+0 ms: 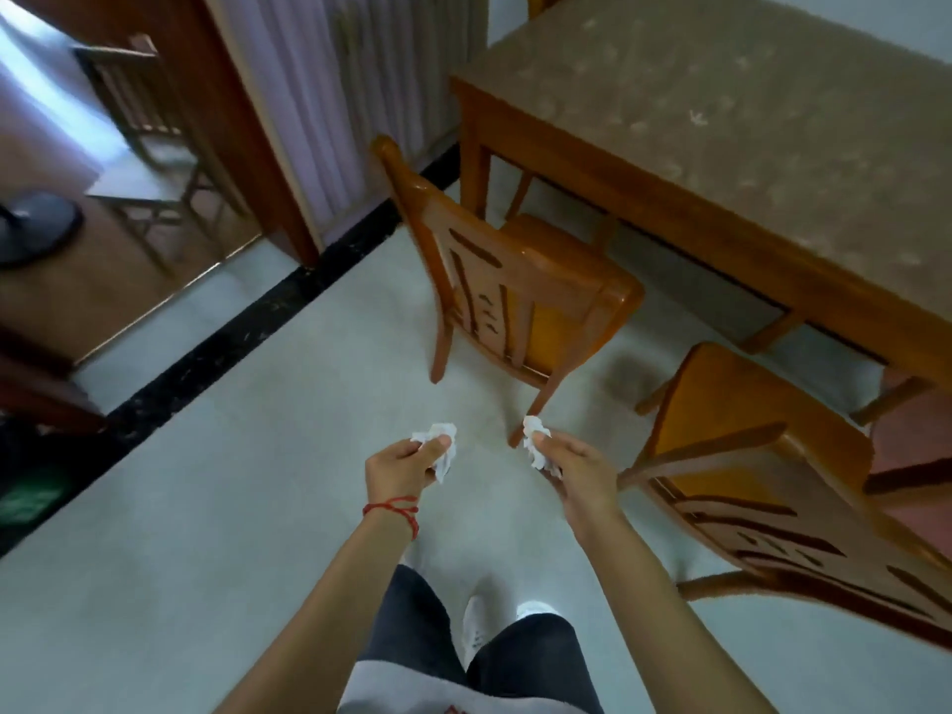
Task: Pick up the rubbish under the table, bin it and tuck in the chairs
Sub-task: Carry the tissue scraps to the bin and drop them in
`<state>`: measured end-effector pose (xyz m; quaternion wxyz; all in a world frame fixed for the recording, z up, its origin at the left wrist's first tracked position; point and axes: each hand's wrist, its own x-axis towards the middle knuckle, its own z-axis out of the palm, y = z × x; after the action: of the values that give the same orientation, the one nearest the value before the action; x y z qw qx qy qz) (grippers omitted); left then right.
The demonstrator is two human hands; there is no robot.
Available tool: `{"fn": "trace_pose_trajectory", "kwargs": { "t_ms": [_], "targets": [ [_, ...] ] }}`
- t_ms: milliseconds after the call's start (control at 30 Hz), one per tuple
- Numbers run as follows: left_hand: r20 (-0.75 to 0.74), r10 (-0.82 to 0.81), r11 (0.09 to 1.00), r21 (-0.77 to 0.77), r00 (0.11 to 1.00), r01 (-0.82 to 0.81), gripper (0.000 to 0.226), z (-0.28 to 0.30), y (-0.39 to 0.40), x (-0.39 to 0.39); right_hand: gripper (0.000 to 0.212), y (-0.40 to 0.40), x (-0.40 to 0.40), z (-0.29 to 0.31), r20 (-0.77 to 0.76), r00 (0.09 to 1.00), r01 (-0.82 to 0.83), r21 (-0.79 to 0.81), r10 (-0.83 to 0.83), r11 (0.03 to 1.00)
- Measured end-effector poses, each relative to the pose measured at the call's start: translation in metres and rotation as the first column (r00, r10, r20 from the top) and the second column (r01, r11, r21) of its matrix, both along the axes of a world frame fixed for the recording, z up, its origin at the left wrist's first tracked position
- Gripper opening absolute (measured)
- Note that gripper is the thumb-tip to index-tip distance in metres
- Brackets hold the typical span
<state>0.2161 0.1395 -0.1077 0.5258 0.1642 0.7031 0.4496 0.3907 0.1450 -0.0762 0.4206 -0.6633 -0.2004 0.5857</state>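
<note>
— Right, item one: hands?

— Left hand (399, 463), red string (394, 509) on the wrist, fingers curled round a crumpled white tissue (439, 445). Right hand (577, 468), fingers pinching a second crumpled tissue (536, 445). Both are held out in front of the body, above the pale floor (232, 507), a little apart from each other.

— Item two: seating?

— Two wooden chairs, both pulled out from the worktop (721, 121). Near chair (772, 487), on the right, back towards the person, orange seat showing; the right hand is just beside its top rail. Far chair (520, 291), straight ahead, standing at an angle at the worktop's corner, its back leg close to the tissue in the right hand.

— Item three: the worktop itself?

— Wooden frame, brownish patterned cover on top. Further chair legs show beneath its edge, half hidden.

— Anything else to list?

— Black strip (216, 347) running across the floor on the left. Pleated pale curtain (360, 79) behind it. Brown door frame (242, 121), and through the opening another chair (139, 131), blurred, plus a dark round base (36, 229). Dark shorts (525, 657) and white shoes (476, 631) at the bottom, the person standing.
</note>
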Motion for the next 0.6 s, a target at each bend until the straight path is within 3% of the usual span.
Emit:
{"fn": "trace_pose_trajectory", "kwargs": {
  "t_ms": [200,400,600],
  "targets": [
    [-0.006,0.270,0.962,0.047,0.963,-0.269,0.015,0.019,-0.066,-0.050,0.018,-0.009,-0.060,-0.001,-0.068,0.960,-0.272,0.022,0.273,0.962],
    [-0.036,0.515,0.856,0.071,0.856,-0.512,0.012,0.024,-0.139,-0.111,0.024,-0.042,-0.142,-0.004,-0.096,0.839,-0.536,0.020,0.535,0.844],
    [-0.041,0.669,0.743,0.084,0.742,-0.664,0.021,0.020,-0.219,-0.180,0.014,-0.093,-0.230,-0.003,-0.101,0.722,-0.686,0.022,0.685,0.727]
  ]
}}
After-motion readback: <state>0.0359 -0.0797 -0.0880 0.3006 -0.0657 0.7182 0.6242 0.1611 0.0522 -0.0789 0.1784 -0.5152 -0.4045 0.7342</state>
